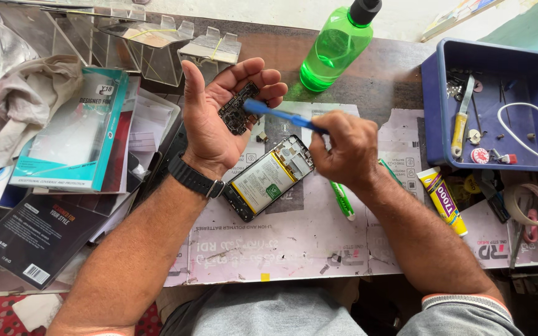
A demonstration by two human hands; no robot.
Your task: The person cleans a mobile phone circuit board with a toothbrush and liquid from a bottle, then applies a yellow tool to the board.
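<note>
At the far left of the frame a crumpled cloth (17, 102) lies above a stack of phone-case packages (73, 134); clear acrylic stands (157, 46) line the upper left edge; just right of the packages the left hand (219, 115) is raised palm-up, a black watch (194, 178) on its wrist, fingers curled loosely to cradle a small dark circuit board (239, 109) in the palm; below it, in the centre, an opened phone (268, 177) lies tilted on the paper-covered bench with its battery and frame exposed; the right hand (344, 146) reaches in from the right, forearm angled up from the lower right corner, fingers pinched shut round the handle of a blue brush (281, 115) whose head touches the board; the board rests unclamped, so to my eye a firm stroke could flick it off the palm onto the phone, or bristles could snag a small component; a green bottle (337, 46) stands at upper centre, near enough for an elbow to tip; a yellow glue tube (443, 200) lies right of the wrist; a blue tray (499, 62) of small tools fills the upper right; a tape roll (530, 202) sits beneath it.
</note>
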